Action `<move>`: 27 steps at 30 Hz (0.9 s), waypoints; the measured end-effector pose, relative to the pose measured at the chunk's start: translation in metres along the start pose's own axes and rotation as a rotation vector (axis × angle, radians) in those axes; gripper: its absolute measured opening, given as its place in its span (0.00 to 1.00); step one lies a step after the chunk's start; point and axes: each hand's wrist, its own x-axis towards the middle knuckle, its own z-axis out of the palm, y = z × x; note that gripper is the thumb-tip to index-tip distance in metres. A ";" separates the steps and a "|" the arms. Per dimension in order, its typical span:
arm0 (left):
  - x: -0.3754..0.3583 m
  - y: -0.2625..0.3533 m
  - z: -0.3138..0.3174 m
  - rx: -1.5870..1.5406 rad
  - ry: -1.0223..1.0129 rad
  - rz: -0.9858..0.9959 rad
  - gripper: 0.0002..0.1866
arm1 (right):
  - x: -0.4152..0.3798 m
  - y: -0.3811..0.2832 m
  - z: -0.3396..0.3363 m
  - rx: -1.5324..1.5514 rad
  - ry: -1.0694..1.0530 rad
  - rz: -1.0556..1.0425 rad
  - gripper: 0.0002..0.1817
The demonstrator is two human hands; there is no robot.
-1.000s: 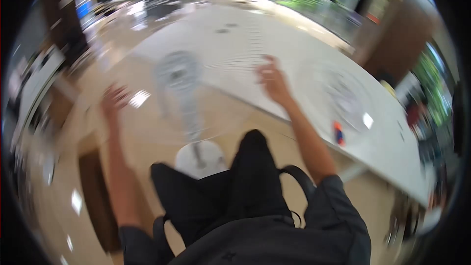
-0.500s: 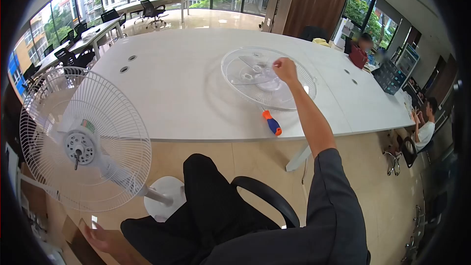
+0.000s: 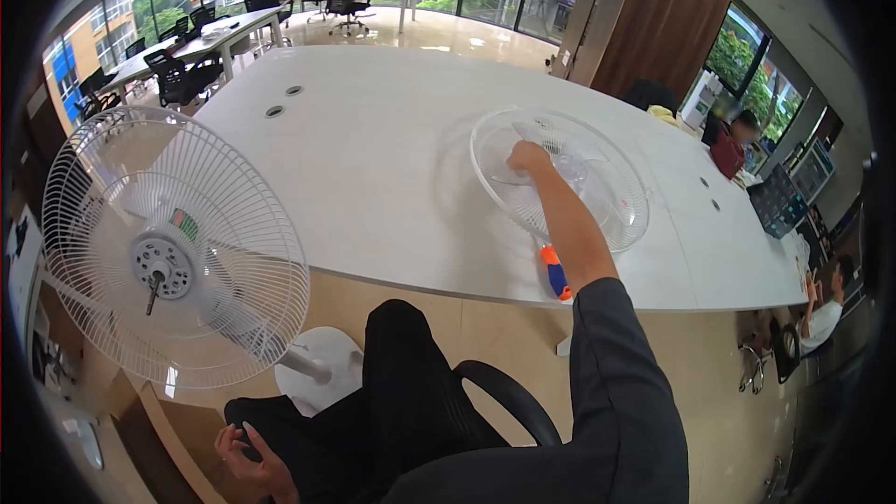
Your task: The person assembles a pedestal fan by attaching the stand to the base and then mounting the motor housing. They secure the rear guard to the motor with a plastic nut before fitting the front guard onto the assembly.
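My right hand is closed over the left part of a loose fan grille on the white table. Clear fan blades lie inside that grille. What the fingers hold, if anything, is hidden. An orange and blue screwdriver handle lies between the grille and the table's front edge. At the lower left, my left hand is beside my leg, its fingers curled but apart, holding nothing that shows. Above it stands a fan with its rear grille mounted and a bare metal shaft.
The white table spans the middle. The fan's round base is on the floor near my knee. A cardboard box is at lower left, a chair armrest at my right. Two people sit at the right.
The view has shifted, so the table things appear further right and lower. My right hand has moved left across the grille and closed more. My left hand has come in nearer my leg.
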 end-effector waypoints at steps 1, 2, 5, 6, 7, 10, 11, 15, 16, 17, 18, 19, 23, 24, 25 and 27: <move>0.001 0.004 0.000 -0.010 -0.006 -0.009 0.10 | 0.000 -0.003 -0.001 0.020 0.006 0.057 0.20; 0.002 0.007 0.001 -0.021 -0.013 -0.016 0.09 | 0.000 -0.006 -0.002 0.044 0.012 0.117 0.21; 0.002 0.010 -0.006 -0.029 0.012 0.043 0.09 | -0.004 -0.019 -0.006 0.090 -0.091 0.208 0.22; 0.001 0.012 -0.009 -0.030 0.019 0.078 0.08 | -0.005 -0.025 -0.010 0.097 -0.129 0.230 0.22; 0.008 0.038 -0.016 0.004 0.049 0.043 0.11 | 0.005 -0.025 -0.006 0.099 -0.115 0.218 0.22; 0.009 0.040 -0.023 -0.021 0.121 0.120 0.10 | 0.020 -0.031 -0.002 0.007 -0.314 0.160 0.26; 0.007 0.038 -0.027 -0.013 0.140 0.112 0.10 | 0.012 -0.035 -0.009 0.027 -0.378 0.155 0.27; 0.000 0.033 -0.027 -0.120 0.109 -0.015 0.11 | -0.020 -0.039 -0.032 0.104 -0.549 0.191 0.34; -0.001 0.031 -0.028 -0.143 0.106 -0.036 0.11 | -0.027 -0.041 -0.035 0.121 -0.561 0.198 0.35; -0.005 0.021 -0.026 -0.139 0.116 -0.041 0.11 | -0.029 -0.039 -0.035 0.156 -0.570 0.233 0.39; -0.013 0.005 -0.023 -0.157 0.080 -0.069 0.08 | -0.031 -0.037 -0.035 0.150 -0.568 0.225 0.39; -0.014 0.000 -0.023 -0.176 0.045 -0.096 0.06 | -0.035 -0.036 -0.038 0.109 -0.538 0.145 0.39; -0.017 0.004 -0.021 -0.269 0.067 -0.146 0.06 | -0.056 -0.030 -0.023 0.022 0.061 -0.270 0.35; -0.018 0.002 -0.019 -0.290 0.050 -0.128 0.06 | -0.060 -0.030 -0.022 0.017 0.065 -0.278 0.35; -0.019 0.000 -0.019 -0.307 0.033 -0.113 0.06 | -0.067 -0.031 -0.022 0.069 0.203 -0.329 0.32; -0.014 0.009 -0.017 -0.303 0.027 -0.116 0.07 | -0.076 -0.034 -0.025 0.169 0.492 -0.453 0.28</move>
